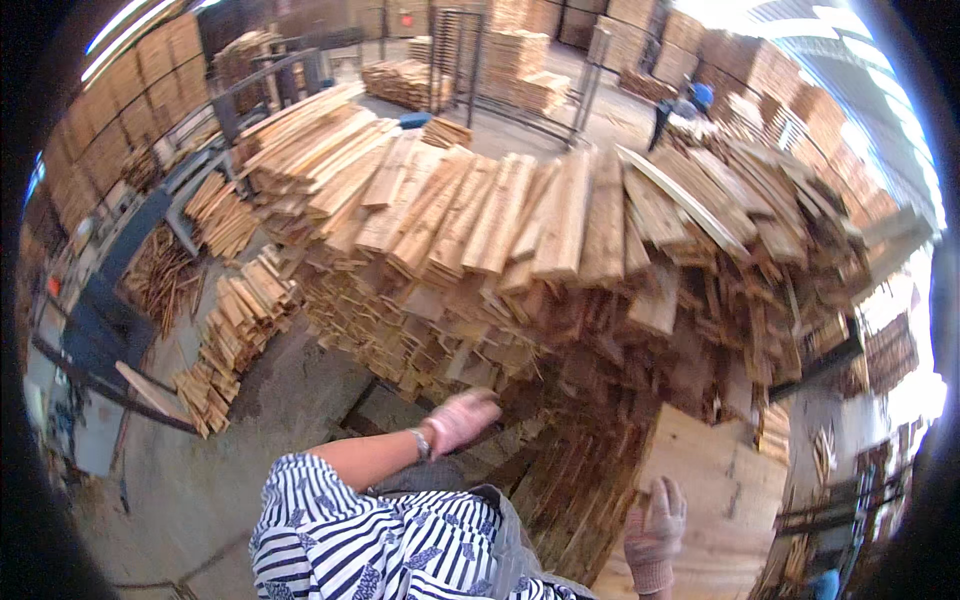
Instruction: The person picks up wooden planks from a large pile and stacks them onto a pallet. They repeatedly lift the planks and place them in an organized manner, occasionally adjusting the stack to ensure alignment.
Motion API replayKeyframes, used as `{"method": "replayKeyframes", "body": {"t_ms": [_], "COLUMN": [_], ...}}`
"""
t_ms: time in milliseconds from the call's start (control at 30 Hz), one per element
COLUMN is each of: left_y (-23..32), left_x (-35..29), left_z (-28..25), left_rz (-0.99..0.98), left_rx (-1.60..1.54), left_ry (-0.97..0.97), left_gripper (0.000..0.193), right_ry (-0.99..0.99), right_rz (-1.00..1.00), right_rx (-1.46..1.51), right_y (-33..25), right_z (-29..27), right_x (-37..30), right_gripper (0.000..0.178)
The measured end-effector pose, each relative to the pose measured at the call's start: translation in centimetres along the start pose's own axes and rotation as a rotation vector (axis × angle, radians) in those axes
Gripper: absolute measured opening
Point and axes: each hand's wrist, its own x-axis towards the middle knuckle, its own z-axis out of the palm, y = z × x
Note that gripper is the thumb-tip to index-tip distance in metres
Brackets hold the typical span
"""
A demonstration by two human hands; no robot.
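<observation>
My left hand [463, 420], in a pale pinkish glove, hangs in front of the wood pile's near side. Its fingers are smeared by motion, and I cannot make out anything in them. My right hand [656, 532], also gloved, is over a wide light wooden panel [715, 470]; its fingers are stretched out and hold nothing. Whether it touches the panel is unclear. Ahead of both hands rises a large heap of loose wooden boards [500, 215], the top ones lying side by side with their ends toward me.
Shorter wood pieces [240, 315] are stacked on the floor at the left, near a dark blue machine [110, 310]. Metal rack frames [520, 80] and tall lumber stacks stand at the back. A person in blue [700, 97] is far off, beyond the heap.
</observation>
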Motion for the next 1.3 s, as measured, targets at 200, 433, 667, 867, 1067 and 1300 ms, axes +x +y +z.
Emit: {"method": "replayKeyframes", "body": {"t_ms": [200,433,667,867,1067,1300], "left_y": [-15.3,-25.0,-33.2,-44.4,-48.1,-54.7], "left_x": [-1.8,-2.9,-1.7,-2.7,1.7,4.4], "left_z": [-16.0,-41.4,-56.7,-65.8,-72.3,-72.6], "left_rz": [-0.363,-0.323,-0.483,-0.611,-0.728,-0.663], "left_rx": [-1.183,-1.013,-0.977,-0.86,-0.463,-0.401], "left_ry": [1.108,1.239,1.512,1.423,1.378,1.461], "left_gripper": [0.066,0.093,0.112,0.126,0.119,0.064], "right_ry": [-0.419,-0.771,-0.739,-0.512,-0.677,-0.633], "right_rz": [-0.331,-0.511,-0.38,-0.605,-0.5,-0.521], "right_rx": [0.23,0.411,0.452,-0.221,-0.151,-0.164], "right_y": [-8.4,-17.4,-25.0,-30.4,-30.2,-29.2], "right_z": [5.7,15.7,26.8,39.6,46.6,46.7], "right_x": [12.6,25.4,38.1,49.3,50.6,50.6], "right_gripper": [0.054,0.053,0.057,0.079,0.093,0.091]}}
